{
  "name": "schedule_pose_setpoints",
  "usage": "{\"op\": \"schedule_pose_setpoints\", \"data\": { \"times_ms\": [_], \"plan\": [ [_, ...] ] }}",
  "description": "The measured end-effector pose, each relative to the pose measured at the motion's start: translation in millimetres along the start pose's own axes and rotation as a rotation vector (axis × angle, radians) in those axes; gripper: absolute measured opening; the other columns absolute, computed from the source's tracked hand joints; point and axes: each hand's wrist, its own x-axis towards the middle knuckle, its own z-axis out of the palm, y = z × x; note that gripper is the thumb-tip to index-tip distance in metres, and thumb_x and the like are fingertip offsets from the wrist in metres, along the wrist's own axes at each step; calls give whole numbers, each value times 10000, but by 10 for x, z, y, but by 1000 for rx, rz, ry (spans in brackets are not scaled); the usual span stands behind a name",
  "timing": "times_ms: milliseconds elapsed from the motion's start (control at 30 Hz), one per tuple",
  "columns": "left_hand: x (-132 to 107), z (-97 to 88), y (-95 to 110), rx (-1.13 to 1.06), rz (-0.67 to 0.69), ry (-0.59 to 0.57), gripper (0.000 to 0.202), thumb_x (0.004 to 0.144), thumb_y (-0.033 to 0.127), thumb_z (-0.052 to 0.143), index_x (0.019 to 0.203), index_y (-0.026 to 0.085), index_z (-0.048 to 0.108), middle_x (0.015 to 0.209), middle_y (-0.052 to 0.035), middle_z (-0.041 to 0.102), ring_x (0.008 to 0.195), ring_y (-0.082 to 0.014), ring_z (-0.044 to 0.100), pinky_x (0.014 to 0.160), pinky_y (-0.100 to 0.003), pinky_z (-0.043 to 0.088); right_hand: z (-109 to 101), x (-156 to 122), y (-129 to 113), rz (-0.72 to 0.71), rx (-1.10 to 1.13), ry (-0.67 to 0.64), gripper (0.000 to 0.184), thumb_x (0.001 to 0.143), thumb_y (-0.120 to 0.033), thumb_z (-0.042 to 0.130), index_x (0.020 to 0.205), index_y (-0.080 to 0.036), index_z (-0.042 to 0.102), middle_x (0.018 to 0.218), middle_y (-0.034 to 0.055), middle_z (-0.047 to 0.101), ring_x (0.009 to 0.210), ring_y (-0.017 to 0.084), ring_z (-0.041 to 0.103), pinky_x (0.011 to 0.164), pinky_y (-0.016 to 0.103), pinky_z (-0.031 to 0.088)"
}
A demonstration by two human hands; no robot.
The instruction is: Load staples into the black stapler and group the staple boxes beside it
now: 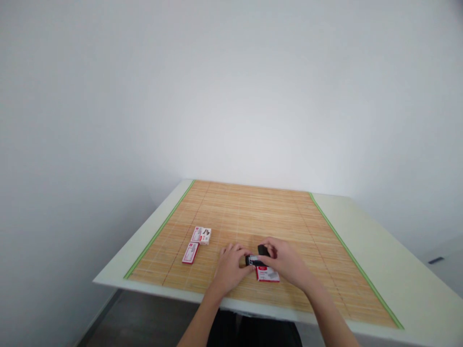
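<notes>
The two forearms come up from the near table edge, and both hands meet over the mat (253,212). The left hand (231,267) is curled, its fingertips closed on the left end of a small black stapler (254,260). The right hand (287,262) arches over the stapler from the other side, thumb and fingers pinching its top. How firm either grip is cannot be told at this size. The stapler sits between the hands, low over the mat, with a red-and-white box (268,275) just under the right hand's fingers and touching or nearly touching the stapler.

The likeliest trouble is small parts getting away. If the stapler is open, a spring or a strip of staples could slip from the fingers and lodge between the mat's slats. A push from the right hand could also shove the box toward the near edge, which lies close behind both wrists. Fingertips near the stapler's mouth risk a pinch.

Room is better elsewhere. Ahead of the hands the mat is bare up to the wall. Right of the right hand lie bare mat, its green border and pale table (379,241). Left of the left hand, two boxes (195,245) lie near, apart from it.
</notes>
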Motion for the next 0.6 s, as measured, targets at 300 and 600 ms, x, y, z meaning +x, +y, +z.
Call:
{"op": "schedule_pose_setpoints", "data": {
  "times_ms": [300,600],
  "plan": [
    [-2,-12,3,12,10,2,270,845,441,764,1081,321,713,1134,-5,663,1118,-256,543,955,-382,355,193,136,-115,-60,-201,-103,174,805,-234,726,977,-257,725,923,16,708,864,200,633,734,277,399],
    [-5,-2,-13,-22,14,16,269,824,400,797,1062,308,714,1123,3,668,1112,-250,545,963,-379,349,-64,-12,-4,-143,58,-15,204,917,-383,703,1083,-266,705,1002,31,622,933,199,609,799,304,481]
  ]
}}
